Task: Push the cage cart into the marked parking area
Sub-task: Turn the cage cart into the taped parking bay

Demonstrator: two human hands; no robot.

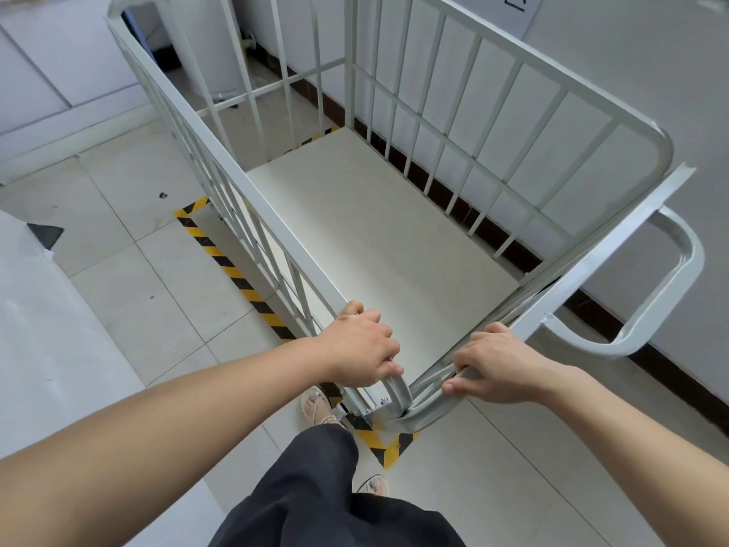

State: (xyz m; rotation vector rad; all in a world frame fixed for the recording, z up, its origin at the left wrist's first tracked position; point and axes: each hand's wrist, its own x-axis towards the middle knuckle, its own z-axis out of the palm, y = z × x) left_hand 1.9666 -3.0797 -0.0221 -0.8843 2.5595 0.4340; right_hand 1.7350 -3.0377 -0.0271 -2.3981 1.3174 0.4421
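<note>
A white metal cage cart (276, 215) with barred sides and a bare cream floor fills the middle of the head view. My left hand (361, 345) is shut on the top rail of its left side, near the closest corner. My right hand (495, 367) grips the rail of the near end at the same corner. Yellow-and-black striped tape (232, 270) outlines the parking area on the tiled floor; one strip runs along the cart's left side, a corner of tape (388, 448) lies under the near corner, and another piece shows beyond the far end. The cart's wheels are hidden.
A grey wall (631, 92) with a dark skirting runs close along the cart's right side. A looped handle (666, 294) sticks out toward that wall. White cabinets stand at the upper left. My feet in sandals and dark trousers are just behind the cart's corner.
</note>
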